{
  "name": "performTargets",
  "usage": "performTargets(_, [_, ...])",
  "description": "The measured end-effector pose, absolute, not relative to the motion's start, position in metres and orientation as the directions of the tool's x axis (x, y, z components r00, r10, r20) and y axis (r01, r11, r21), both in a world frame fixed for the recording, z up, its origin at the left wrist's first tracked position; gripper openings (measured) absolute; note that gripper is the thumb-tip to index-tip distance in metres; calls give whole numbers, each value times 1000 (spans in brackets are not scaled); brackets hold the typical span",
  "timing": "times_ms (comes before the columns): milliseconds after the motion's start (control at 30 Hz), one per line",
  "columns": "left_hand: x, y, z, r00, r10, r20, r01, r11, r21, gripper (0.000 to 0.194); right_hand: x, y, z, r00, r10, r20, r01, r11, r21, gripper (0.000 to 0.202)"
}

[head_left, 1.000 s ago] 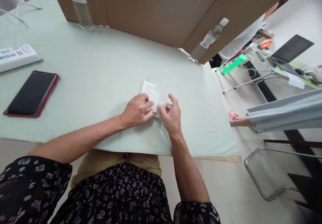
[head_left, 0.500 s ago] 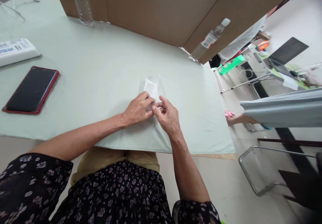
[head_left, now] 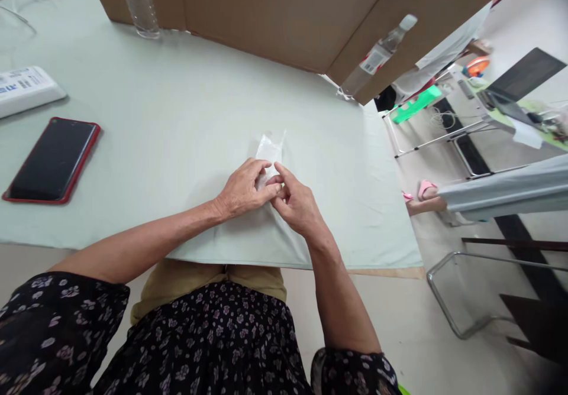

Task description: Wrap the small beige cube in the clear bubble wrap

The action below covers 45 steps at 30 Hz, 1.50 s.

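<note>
A small packet of thin, clear and whitish plastic (head_left: 268, 150) lies on the pale green tablecloth in front of me, its far end sticking up past my fingers. My left hand (head_left: 242, 187) bends over its left side, fingers curled on it and thumb stretched toward the right hand. My right hand (head_left: 296, 198) is at its near right edge, fingers bent in and pinching the plastic. The fingertips of both hands nearly meet there. What lies under the fingers is partly hidden.
A red-cased phone (head_left: 52, 159) and a white box (head_left: 29, 91) lie to the left. A large cardboard panel (head_left: 266, 16) stands at the back, with a water bottle (head_left: 138, 5) and another bottle (head_left: 377, 58) against it. To the right, a person's leg (head_left: 426, 206) shows near a metal-framed chair (head_left: 444, 300).
My left thumb has moved out across toward my right hand, and my right index finger has lifted and straightened. The packet stays in place between the hands. The view has shifted slightly.
</note>
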<state>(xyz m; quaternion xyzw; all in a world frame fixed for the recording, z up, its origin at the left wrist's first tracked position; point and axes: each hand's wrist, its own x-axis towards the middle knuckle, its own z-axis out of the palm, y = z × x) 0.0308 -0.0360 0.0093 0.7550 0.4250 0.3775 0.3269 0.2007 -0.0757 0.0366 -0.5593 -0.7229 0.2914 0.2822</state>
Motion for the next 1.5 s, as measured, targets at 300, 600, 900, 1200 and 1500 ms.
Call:
performTargets(300, [34,-36,4,364,882,300,466,-451,761,33,222,-65,46,-240,967,90,477,198,-856,69])
performTargets(600, [33,-38,5,382,843,379,516,-534,669,43,218,-32,21,-108,972,207,577,230,-784,52])
performTargets(900, [30,-33,4,546,686,481,553,-727,408,30,218,-15,8,-11,978,209,575,178,-799,40])
performTargets(1200, [30,-34,3,532,694,485,543,-719,433,25,225,42,3,123,990,-74,547,-130,-827,53])
performTargets(1500, [27,-35,9,549,718,427,536,-695,479,30,217,40,9,-21,992,-123,249,-114,-962,26])
